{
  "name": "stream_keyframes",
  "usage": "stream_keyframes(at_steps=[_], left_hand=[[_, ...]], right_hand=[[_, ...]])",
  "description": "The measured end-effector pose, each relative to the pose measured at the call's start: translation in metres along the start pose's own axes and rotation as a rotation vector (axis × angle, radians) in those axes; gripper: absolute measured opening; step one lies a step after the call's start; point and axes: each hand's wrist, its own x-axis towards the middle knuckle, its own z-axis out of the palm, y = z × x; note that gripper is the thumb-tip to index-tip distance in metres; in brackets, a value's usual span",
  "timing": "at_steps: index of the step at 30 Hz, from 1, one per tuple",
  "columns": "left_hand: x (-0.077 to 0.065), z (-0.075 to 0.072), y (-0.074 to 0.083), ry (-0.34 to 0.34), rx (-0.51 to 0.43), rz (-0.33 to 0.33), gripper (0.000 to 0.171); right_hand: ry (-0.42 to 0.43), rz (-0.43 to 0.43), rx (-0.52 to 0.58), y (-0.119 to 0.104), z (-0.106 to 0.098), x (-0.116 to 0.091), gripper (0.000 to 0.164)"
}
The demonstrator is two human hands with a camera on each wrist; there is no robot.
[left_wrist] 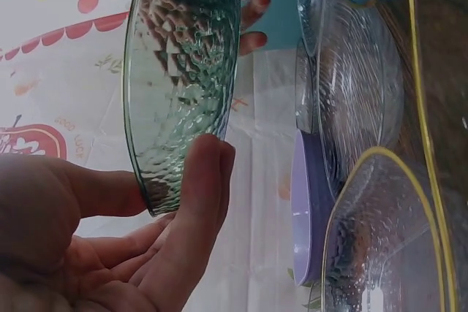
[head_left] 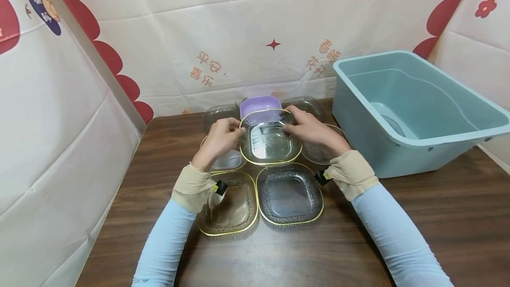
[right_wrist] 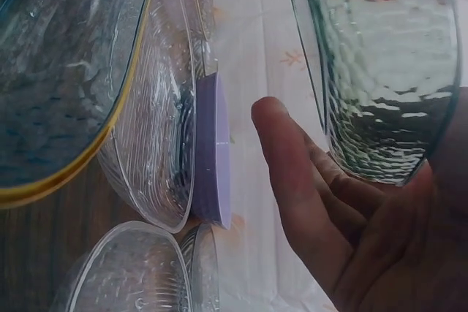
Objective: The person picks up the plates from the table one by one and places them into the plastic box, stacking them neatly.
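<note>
Status: you have one green dish (head_left: 272, 143) lifted clear of the table (head_left: 255, 260), above the grouped dishes and between both hands. Your left hand (head_left: 223, 138) pinches its left edge, thumb opposed to fingers. Your right hand (head_left: 311, 127) holds the right edge with fingers partly spread; the forefinger stands off the dish.

On the table: a brown dish (head_left: 235, 203) and a grey dish (head_left: 290, 194) side by side at the front, clear dishes behind, and a purple dish (head_left: 260, 102) at the back. The blue tub (head_left: 358, 123) stands to your right.

Progress, as judged from this layout: at least seven dishes are down, grouped in rough rows; the green dish is not yet set down. Whether more dishes are due cannot be determined.
</note>
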Motion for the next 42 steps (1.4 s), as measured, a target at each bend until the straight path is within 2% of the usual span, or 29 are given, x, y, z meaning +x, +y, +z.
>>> stream_keyframes(at_steps=[15,24,28,33,42], left_hand=[[-0.001,0.008,0.000,-0.024,-0.056,0.003,0.021],[-0.002,0.009,-0.001,-0.047,-0.069,0.026,0.023],[-0.002,0.008,-0.002,-0.074,-0.102,0.040,0.030],[-0.002,0.006,0.000,-0.084,-0.143,0.036,0.046],[-0.001,0.002,0.001,-0.097,-0.143,0.013,0.067]], right_hand=[[0.009,0.000,0.047,0.006,-0.003,-0.001,0.043],[0.033,-0.043,0.064,0.005,-0.006,-0.003,0.043],[0.040,-0.044,0.060,0.006,-0.010,-0.003,0.043],[0.053,-0.020,0.109,0.006,-0.015,-0.005,0.044],[0.155,0.045,0.095,-0.003,-0.024,-0.014,0.045]])
